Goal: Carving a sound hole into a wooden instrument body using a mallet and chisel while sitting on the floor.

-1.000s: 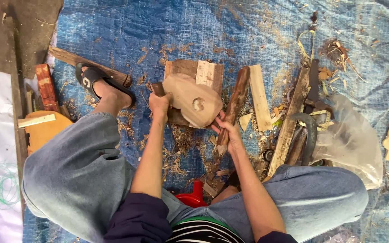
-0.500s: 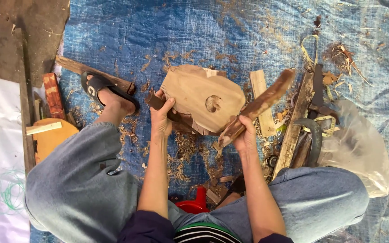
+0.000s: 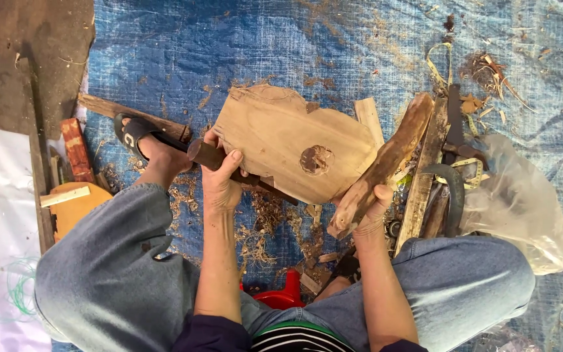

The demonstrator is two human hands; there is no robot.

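My left hand [image 3: 219, 176] grips the round dark handle of a tool [image 3: 211, 156] whose shaft runs under a flat, roughly shaped pale wooden piece [image 3: 288, 140] with a dark knot near its middle. The wooden piece is tilted up above the blue tarp [image 3: 229, 45]. My right hand [image 3: 373, 208] holds a rough wooden club [image 3: 382, 166] that slants up to the right, next to the piece's right edge. I sit with both knees spread in blue jeans.
Wood shavings and offcuts [image 3: 262, 228] lie on the tarp between my legs. Planks, a curved metal blade [image 3: 451, 189] and a clear plastic bag [image 3: 516, 202] lie to the right. My sandalled foot [image 3: 141, 140], a red block [image 3: 76, 150] and a round wooden piece [image 3: 76, 208] are at the left.
The wooden piece has been raised and turned, its flat face now towards me. The club in my right hand swung from upright to slanting right. The camera has moved closer.
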